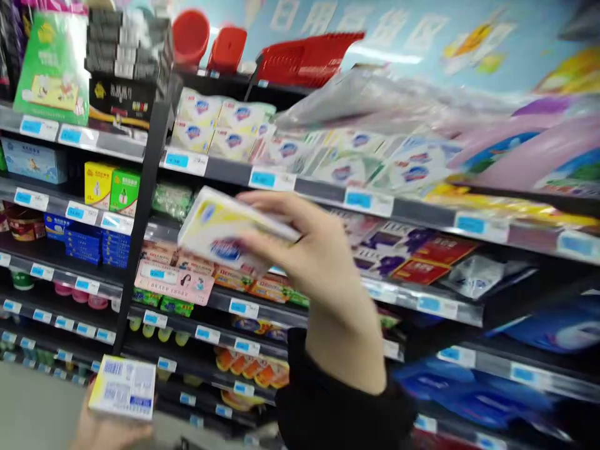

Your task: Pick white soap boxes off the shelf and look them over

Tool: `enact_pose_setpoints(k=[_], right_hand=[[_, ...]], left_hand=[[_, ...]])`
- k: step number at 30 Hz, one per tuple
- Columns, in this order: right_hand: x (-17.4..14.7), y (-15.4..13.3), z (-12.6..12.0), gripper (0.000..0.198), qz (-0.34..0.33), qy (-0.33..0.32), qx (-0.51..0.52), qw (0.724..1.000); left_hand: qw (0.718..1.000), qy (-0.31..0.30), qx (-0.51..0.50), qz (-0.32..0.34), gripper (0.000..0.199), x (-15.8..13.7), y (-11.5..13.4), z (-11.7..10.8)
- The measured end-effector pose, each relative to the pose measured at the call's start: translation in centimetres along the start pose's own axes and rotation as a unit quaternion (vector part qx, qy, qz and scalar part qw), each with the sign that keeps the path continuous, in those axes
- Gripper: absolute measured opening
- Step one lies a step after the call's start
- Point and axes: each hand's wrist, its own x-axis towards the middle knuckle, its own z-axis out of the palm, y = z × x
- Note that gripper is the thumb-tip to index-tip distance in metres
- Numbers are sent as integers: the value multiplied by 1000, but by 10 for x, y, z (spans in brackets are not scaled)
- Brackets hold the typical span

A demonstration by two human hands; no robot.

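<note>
My right hand [304, 237] is closed around a white and yellow soap box [210, 228] with a blue logo, held tilted in front of the shelves. The thumb lies on its front, the fingers over its top edge; motion blurs the hand a little. At the lower left, my left hand [105, 431] holds another box [124, 387], white with a yellow edge, a barcode and blue print facing me. That hand shows only in part at the bottom of the view. Similar soap boxes [234, 128] stand stacked on the upper shelf, behind and above my right hand.
A dark upright post [145, 187] divides the shelving. Price tags line the shelf edges [323, 187]. Red plastic baskets [304, 59] sit on top. Blue bags [473, 387] lie at the lower right, and small yellow and green boxes [112, 187] stand at the left.
</note>
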Motion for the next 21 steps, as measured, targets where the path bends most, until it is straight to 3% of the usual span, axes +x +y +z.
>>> enact_pose_setpoints(k=[3, 6, 10, 12, 16, 19, 21], right_hand=[[-70, -5, 47, 29, 85, -79, 112, 987], [-118, -4, 82, 29, 195, -124, 234, 944], [-149, -4, 95, 32, 318, -140, 340, 874], [-157, -3, 94, 36, 350, -136, 358, 855], [-171, 10, 100, 44, 314, -120, 452, 826], [-181, 20, 118, 38, 229, -27, 582, 780], [-184, 21, 131, 35, 224, 59, 637, 735]], left_hand=[[998, -46, 4, -32, 68, -5, -1, 12], [997, -44, 0, -61, 74, 0, -1, 25], [996, -21, 5, -81, 72, 6, -7, 35], [995, -28, 5, -95, 74, 7, -10, 36], [993, -9, -1, -115, 80, 7, -14, 32], [993, -29, -13, -116, 76, 7, -13, 27], [992, -54, -28, -113, 74, 7, -13, 25]])
